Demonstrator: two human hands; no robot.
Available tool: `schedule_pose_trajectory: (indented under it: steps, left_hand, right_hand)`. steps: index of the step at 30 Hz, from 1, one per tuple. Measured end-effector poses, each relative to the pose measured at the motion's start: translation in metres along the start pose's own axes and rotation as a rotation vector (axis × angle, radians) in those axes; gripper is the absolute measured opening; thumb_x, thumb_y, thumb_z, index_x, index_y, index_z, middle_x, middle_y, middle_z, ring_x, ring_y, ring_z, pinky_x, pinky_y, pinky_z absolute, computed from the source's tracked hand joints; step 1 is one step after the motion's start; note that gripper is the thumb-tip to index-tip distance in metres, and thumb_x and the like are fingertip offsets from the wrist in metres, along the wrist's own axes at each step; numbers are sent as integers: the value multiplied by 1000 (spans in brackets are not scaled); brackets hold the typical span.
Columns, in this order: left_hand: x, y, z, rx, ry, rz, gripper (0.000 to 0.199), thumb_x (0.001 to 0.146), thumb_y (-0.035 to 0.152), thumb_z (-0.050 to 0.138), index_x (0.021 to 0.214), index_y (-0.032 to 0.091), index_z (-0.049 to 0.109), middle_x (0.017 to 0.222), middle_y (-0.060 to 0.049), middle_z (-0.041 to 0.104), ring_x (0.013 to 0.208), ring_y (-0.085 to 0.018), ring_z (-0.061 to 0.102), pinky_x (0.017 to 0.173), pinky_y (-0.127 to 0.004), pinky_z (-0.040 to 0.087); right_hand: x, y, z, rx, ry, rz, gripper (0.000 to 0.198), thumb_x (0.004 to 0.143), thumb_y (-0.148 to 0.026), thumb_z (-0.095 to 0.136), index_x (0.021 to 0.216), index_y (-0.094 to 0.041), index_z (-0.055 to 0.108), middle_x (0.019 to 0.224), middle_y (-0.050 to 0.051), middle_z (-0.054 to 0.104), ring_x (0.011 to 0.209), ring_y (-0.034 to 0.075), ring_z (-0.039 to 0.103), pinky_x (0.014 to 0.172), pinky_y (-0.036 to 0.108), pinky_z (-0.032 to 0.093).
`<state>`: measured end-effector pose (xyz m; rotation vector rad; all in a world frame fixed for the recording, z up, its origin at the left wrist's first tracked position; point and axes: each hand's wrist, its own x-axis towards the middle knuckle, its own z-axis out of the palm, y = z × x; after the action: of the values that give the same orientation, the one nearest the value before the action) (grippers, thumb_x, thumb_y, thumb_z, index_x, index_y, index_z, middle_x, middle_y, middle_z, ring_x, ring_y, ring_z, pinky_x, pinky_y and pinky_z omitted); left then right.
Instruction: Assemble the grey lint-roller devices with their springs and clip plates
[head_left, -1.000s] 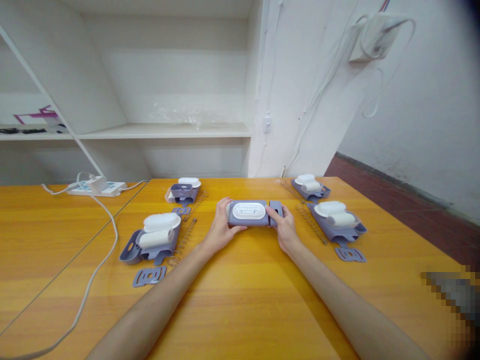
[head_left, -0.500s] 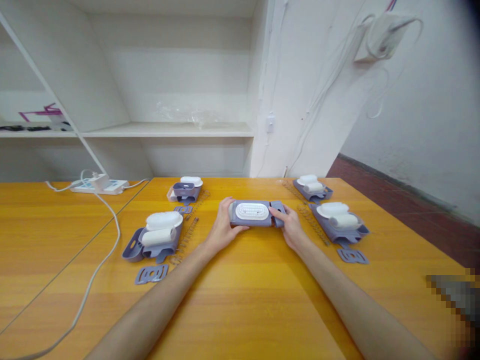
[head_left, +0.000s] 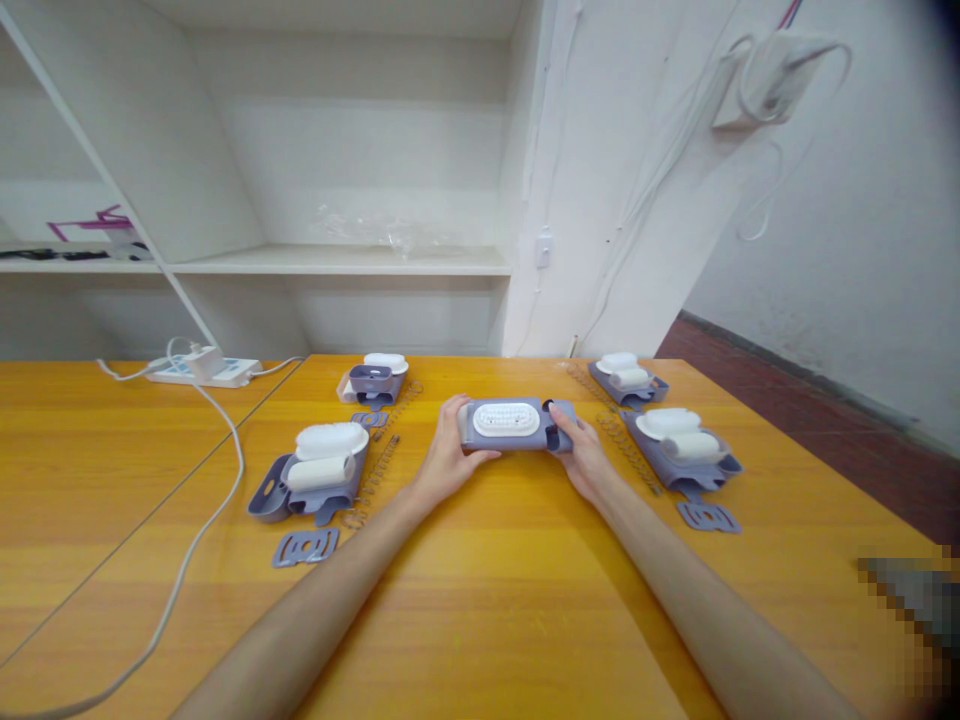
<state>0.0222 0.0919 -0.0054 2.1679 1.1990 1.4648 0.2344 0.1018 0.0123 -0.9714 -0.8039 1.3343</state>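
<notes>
Held sideways above the middle of the table is a grey-purple plastic housing [head_left: 472,440] with a white oval, finely bumped panel [head_left: 506,420] on its face. My left hand [head_left: 450,452] is closed around the housing's left end, thumb along its lower edge. At the other end, my right hand [head_left: 583,450] grips a grey-purple end cap [head_left: 565,411], thumb on its face. The cap meets the housing's right end, with dark openings showing around the joint. My right fingers behind it are partly hidden.
Similar housings with white ovals and rolls stand at left [head_left: 330,495], back left [head_left: 386,394], right [head_left: 652,440] and back right [head_left: 611,380]. Coil springs [head_left: 379,475] and flat slotted plates [head_left: 305,547] lie near them. A power strip [head_left: 236,374] with a white cable [head_left: 238,440] occupies the left.
My right hand has turned the end cap and brought it against the housing; its thumb has shifted from the joint onto the cap. My left hand keeps its hold.
</notes>
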Motion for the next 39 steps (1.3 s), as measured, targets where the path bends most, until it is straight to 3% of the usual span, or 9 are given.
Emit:
schedule_pose_trajectory:
  steps: [9,13,18,25,31,39]
  left_hand:
    - [0,2,-1,21,-7,11,86,64,29,77,131,22,23,130,-12,36,124,-28,36,106,-47,29]
    - [0,2,-1,40,-13,61,85,65,28,76,131,22,24,131,-12,35,125,-28,34,107,-47,28]
    - [1,1,-1,59,-4,66,84,65,28,76,131,21,25,131,-12,36,126,-28,34,107,-47,28]
    - [1,1,-1,69,-24,50,83,65,27,76,131,22,27,132,-12,35,127,-28,33,107,-47,28]
    - [-1,4,-3,68,-50,37,81,67,26,74,133,23,26,134,-12,33,128,-28,32,108,-47,28]
    - [-1,8,-8,72,-117,37,77,70,24,71,134,24,28,136,-12,29,130,-28,31,108,-46,27]
  right_hand:
    - [0,-1,-4,23,-4,-43,43,66,-41,72,106,-29,59,88,-3,61,66,12,55,51,21,45]
    - [0,4,-4,-61,5,-132,37,67,-43,70,99,-27,59,86,-2,59,69,13,53,54,21,44]
    - [1,12,-4,-230,51,-264,44,61,-40,76,99,-25,58,89,-1,59,77,16,53,63,25,45]
    - [2,14,-2,-239,109,-303,41,61,-40,75,92,-24,55,81,-3,54,71,14,49,62,24,41]
    - [-2,9,-3,-317,45,-315,36,64,-40,72,92,-24,55,82,-3,54,73,15,49,64,24,39]
    - [-6,11,-3,-451,23,-371,29,72,-44,63,93,-25,56,87,-1,57,84,18,51,79,28,39]
